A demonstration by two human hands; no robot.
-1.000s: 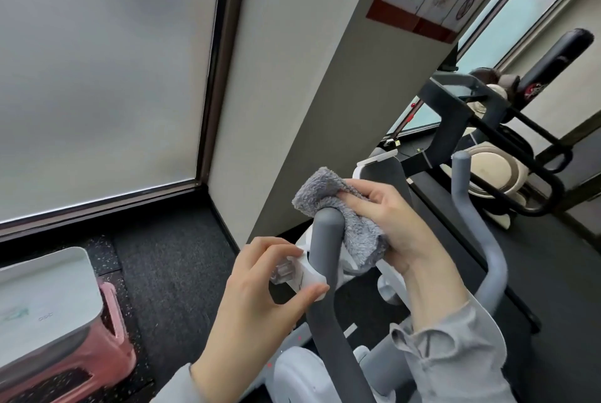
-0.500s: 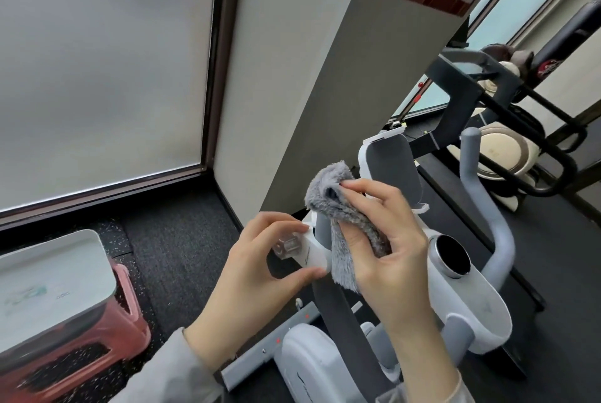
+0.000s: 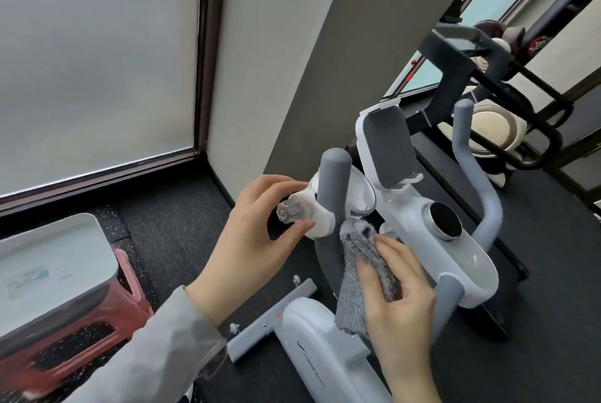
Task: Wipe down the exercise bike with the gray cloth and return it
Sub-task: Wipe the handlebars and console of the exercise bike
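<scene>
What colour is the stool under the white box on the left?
Pink plastic stool, seen in the head view.

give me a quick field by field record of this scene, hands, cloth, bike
left hand: pinching the white bracket with a small knob beside the grey handlebar post
right hand: grip closed on the gray cloth, pressing it against the post below the bracket
exercise bike: white body, round dark dial, grey pad holder
floor: dark speckled mat
nearby: pink stool at left
</scene>
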